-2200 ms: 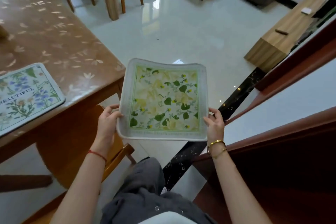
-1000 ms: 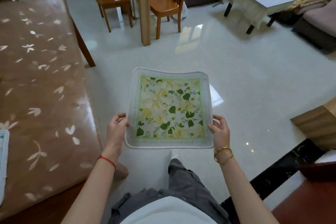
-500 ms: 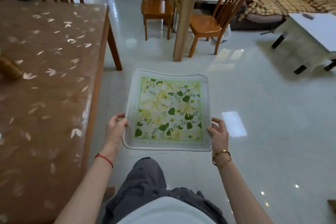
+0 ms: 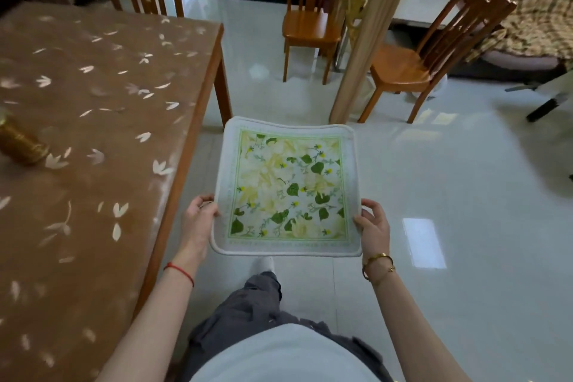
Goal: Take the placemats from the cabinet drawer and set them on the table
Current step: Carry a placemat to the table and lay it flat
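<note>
Out in front of the person, at twelve o'clock, the floral placemat [image 4: 288,189] is held flat over the floor, left hand [image 4: 198,220] and right hand [image 4: 373,226] each pinching a near corner. Its long axis runs away from them. The table [image 4: 93,121] lies at nine o'clock, nearer the left hand.

Just one cam here, head-mounted, wide-angle, aimed forward and down from standing height. The person's torso fills the bottom edge, with both forearms reaching up into the middle of the frame, quite close. The bench [image 4: 93,133] runs along the left side, seen from above at an angle. The floor [image 4: 465,195] fills the right, and chairs [image 4: 403,68] sit far off at the top. Edges bend from the lens.
</note>
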`<state>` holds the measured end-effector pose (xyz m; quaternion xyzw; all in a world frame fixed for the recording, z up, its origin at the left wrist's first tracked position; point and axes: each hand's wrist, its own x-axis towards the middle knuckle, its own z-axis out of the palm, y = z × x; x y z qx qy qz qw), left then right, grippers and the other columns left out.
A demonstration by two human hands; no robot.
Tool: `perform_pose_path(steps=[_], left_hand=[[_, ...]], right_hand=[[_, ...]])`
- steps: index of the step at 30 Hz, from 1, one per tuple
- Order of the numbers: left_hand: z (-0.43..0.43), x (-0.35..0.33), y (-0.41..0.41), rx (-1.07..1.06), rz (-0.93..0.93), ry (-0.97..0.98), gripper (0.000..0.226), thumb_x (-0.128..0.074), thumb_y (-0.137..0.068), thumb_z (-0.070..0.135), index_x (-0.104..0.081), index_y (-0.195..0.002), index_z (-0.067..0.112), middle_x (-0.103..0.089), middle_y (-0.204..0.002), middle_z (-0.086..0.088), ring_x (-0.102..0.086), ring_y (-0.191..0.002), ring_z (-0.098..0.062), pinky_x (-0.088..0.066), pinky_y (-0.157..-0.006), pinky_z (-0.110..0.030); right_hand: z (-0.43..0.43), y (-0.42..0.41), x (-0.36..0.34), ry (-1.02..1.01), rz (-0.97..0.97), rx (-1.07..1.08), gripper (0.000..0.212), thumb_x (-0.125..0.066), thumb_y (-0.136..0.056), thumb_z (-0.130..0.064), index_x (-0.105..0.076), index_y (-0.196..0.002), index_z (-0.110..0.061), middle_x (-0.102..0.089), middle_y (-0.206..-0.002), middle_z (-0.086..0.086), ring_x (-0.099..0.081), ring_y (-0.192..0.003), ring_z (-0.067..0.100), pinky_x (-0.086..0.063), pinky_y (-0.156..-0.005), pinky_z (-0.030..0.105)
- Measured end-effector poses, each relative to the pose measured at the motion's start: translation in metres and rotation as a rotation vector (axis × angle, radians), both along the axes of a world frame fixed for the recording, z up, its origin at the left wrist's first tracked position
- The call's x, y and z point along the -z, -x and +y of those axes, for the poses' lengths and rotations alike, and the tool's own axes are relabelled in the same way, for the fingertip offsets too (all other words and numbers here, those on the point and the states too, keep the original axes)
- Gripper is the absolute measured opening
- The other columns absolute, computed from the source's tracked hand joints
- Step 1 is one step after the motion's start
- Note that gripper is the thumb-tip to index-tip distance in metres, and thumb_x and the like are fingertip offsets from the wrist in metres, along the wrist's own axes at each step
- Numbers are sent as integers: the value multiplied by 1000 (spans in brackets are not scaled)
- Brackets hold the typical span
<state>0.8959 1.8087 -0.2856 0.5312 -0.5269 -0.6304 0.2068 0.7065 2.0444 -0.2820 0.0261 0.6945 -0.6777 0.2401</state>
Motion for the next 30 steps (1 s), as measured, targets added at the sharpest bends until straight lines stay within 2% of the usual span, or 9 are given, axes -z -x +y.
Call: perform_pose_path(steps=[3, 7, 12, 16, 19, 23, 27, 30], left_hand=[[-49, -6, 36, 0, -12, 13, 20, -57, -77, 3, -65, -88, 18, -69, -90, -10, -65, -92, -34, -50, -80, -46], [-99, -14, 83, -23, 1, 42, 24, -52, -82, -4, -62, -87, 17, -66, -85, -3, -60, -82, -23, -42, -65, -33], [-151, -7, 134, -16, -25, 24, 27, -52, -79, -6, -62, -83, 19, -66, -82, -1, -60, -79, -24, -44, -64, -32], [-185, -3, 180, -60, -31, 13, 29, -52, -76, -8, -61, -83, 18, -63, -80, -2, -56, -79, -24, -40, -61, -29], [-209, 0, 217, -75, -32, 9, 28, -53, -76, -6, -61, -83, 20, -63, -83, -2, -58, -82, -24, -41, -67, -30], [-251, 3, 280, -101, -46, 17, 24, -52, -78, -5, -61, -89, 14, -63, -84, -1, -57, -80, -22, -38, -59, -27], [-289, 2, 342, -174, -55, 14, 24, -52, -76, -5, -62, -85, 15, -66, -84, -2, -61, -85, -26, -43, -66, -30], [-318, -1, 388, -226, -52, 5, 23, -52, -76, -6, -62, -87, 12, -68, -89, -7, -64, -90, -30, -46, -74, -35]], right_hand=[[-50, 40, -7, 14, -2, -8, 30, -42, -87, 12, -54, -101, -11, -72, -80, 2, -68, -66, 17, -58, -57, 30], [-109, 86, -10, 17, 13, -21, 31, -41, -87, 13, -54, -97, -14, -72, -84, 6, -68, -70, 20, -58, -60, 31], [-158, 140, -4, -7, 5, -27, 33, -42, -88, 11, -56, -92, -18, -72, -86, 8, -69, -69, 20, -59, -59, 31], [-195, 189, 2, -16, -13, -44, 31, -41, -88, 12, -55, -94, -15, -73, -78, 1, -70, -63, 14, -56, -54, 27], [-226, 231, 6, -17, -12, -63, 28, -41, -88, 12, -53, -100, -11, -72, -78, 3, -69, -63, 16, -57, -55, 29], [-276, 304, 9, -10, -22, -117, 27, -40, -88, 12, -52, -101, -10, -71, -81, 6, -69, -63, 18, -57, -55, 30], [-329, 379, 5, -15, -30, -173, 29, -40, -87, 13, -54, -98, -10, -71, -81, 9, -67, -66, 24, -59, -57, 32], [-372, 435, 1, -16, -28, -214, 33, -40, -87, 14, -55, -92, -15, -72, -71, 0, -67, -61, 19, -57, -54, 28]])
